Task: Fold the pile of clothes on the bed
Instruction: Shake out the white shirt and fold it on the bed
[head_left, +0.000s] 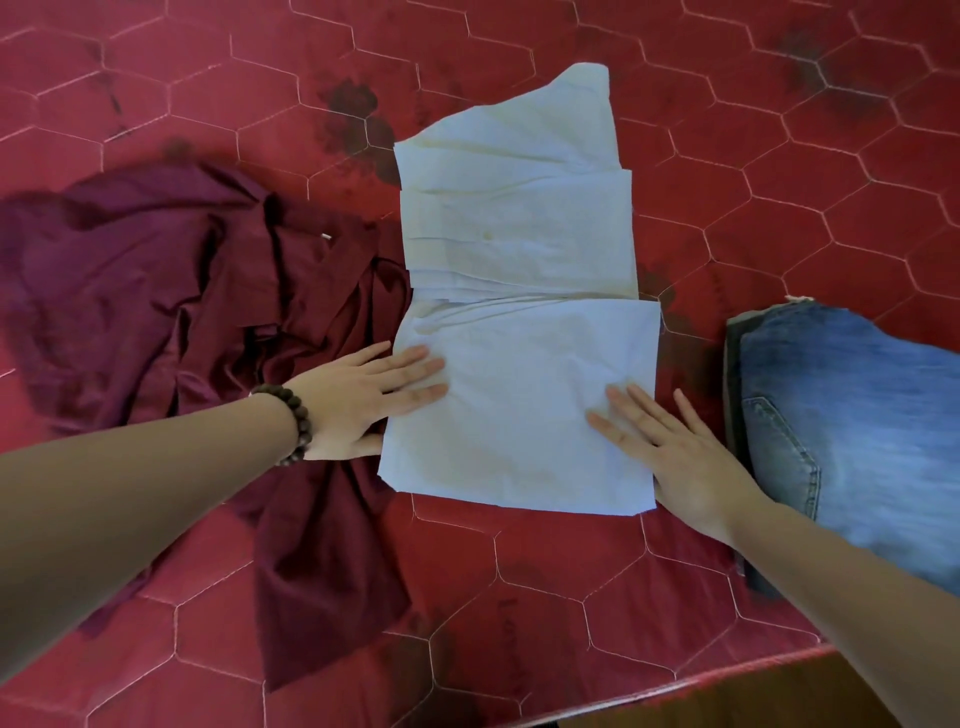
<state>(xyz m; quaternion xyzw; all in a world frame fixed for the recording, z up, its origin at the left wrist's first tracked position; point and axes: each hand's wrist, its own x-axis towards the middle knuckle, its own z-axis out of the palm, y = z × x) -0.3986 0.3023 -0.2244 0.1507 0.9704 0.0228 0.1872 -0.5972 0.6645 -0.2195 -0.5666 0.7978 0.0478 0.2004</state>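
A pale white garment (519, 260) lies flat in the middle of the red bed, partly folded into a long strip with its near end doubled over. My left hand (363, 400), a bead bracelet on its wrist, presses flat on the left edge of that near fold. On the fold's right side lies my right hand (670, 452), its straight fingers spread. A crumpled maroon garment (197, 312) lies to the left, partly under my left hand. Folded blue jeans (841, 415) sit to the right, partly behind my right forearm.
The red quilted mattress (519, 597) with a hexagon stitch pattern spreads all around. Its near edge (779, 670) runs across the lower right, with a brown surface below it.
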